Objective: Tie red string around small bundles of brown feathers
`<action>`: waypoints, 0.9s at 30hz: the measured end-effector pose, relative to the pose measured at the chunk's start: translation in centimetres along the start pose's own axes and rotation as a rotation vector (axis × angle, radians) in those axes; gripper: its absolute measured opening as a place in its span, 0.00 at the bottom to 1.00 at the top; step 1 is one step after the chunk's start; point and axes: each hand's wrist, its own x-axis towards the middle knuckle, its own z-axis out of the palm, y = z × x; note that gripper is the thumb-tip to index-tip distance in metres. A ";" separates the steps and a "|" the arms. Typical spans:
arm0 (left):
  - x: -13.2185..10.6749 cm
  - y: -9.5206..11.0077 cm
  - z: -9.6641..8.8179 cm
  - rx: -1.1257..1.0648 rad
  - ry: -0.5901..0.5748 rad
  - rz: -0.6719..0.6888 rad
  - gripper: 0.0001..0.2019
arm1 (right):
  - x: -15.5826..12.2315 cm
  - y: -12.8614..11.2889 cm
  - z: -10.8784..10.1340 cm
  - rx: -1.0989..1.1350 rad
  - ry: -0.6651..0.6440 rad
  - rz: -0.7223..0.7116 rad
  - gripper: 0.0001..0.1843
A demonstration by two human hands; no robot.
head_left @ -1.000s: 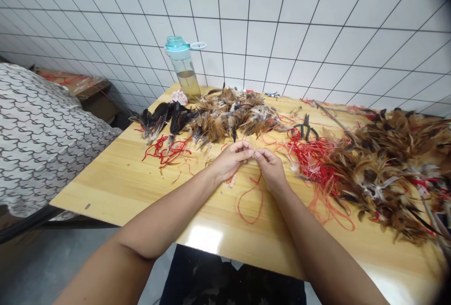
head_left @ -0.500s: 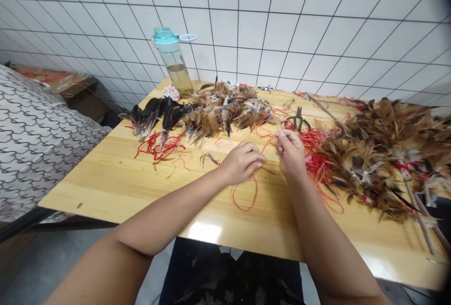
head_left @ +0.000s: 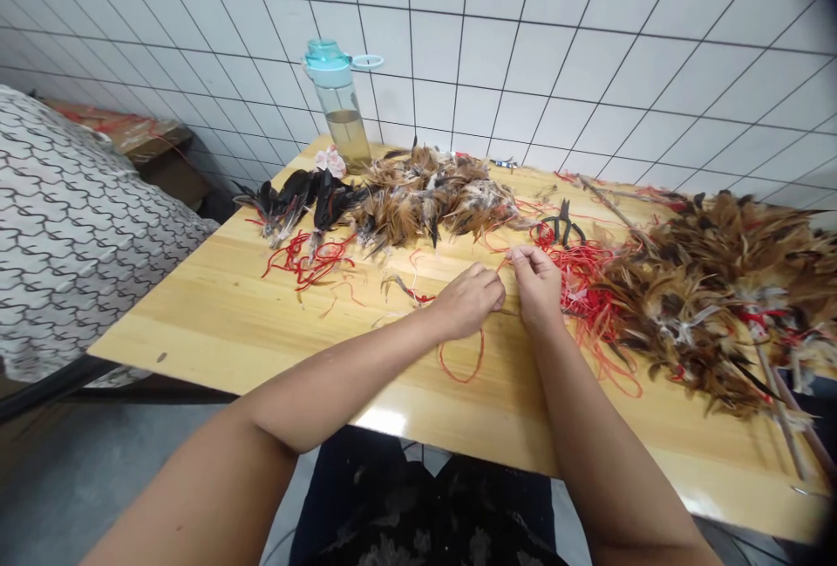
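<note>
left hand (head_left: pixel 468 301), right hand (head_left: pixel 536 285) apart | right apparently pinching red thread (head_left: pixel 502 265) | 2 feather piles (head_left: pixel 425 198)

The hands (head_left: pixel 536 287) hide whether they pinch any thin thread.

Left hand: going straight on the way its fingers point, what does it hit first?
Most likely the right hand. The left hand points across the tabletop towards it, with only a small gap between them, though depth is hard to judge from this head view.
</note>
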 end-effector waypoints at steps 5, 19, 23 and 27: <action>-0.8 -1.9 -2.8 0.015 0.040 -0.135 0.09 | -0.1 -0.3 0.1 -0.067 0.000 0.044 0.12; -1.0 -2.5 -5.3 0.250 -0.027 -0.184 0.08 | -0.8 -1.0 0.8 -0.522 -0.224 -0.179 0.12; -1.1 -2.7 -5.1 0.283 -0.029 -0.187 0.08 | -0.9 -0.7 1.0 -0.516 -0.241 -0.166 0.13; -1.1 -2.6 -5.4 0.317 -0.030 -0.201 0.08 | -0.9 -0.6 1.1 -0.486 -0.256 -0.134 0.13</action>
